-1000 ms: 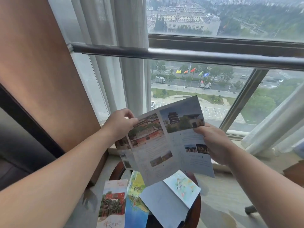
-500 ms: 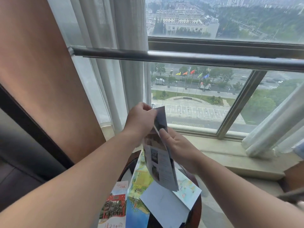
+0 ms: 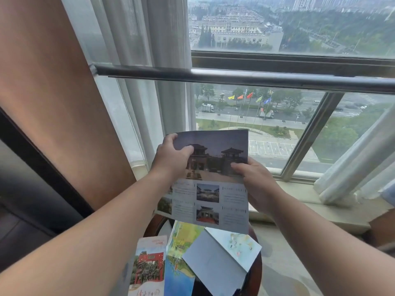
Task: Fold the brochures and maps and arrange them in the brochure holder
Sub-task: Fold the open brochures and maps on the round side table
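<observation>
I hold a printed brochure (image 3: pixel 215 186) with temple photos spread flat in the air in front of the window. My left hand (image 3: pixel 171 159) pinches its upper left corner, thumb on the front. My right hand (image 3: pixel 254 178) grips its right edge. Below, on a small round table (image 3: pixel 156 227), lie a red-and-white folded brochure (image 3: pixel 149 265), a colourful map (image 3: pixel 181 255) and a grey folded sheet (image 3: pixel 215 259) with a pale map panel (image 3: pixel 239 244). No brochure holder is in view.
A metal rail (image 3: pixel 235 76) crosses in front of the window. Sheer curtains (image 3: pixel 145 60) hang at left and right. A brown wall panel (image 3: pixel 53 103) stands at left. The stone sill (image 3: pixel 310 201) runs behind the table.
The brochure was open, then pressed nearly shut edge-on between both hands half a second ago. Now it is spread wide again showing a different side, with a large dark photo on top.
</observation>
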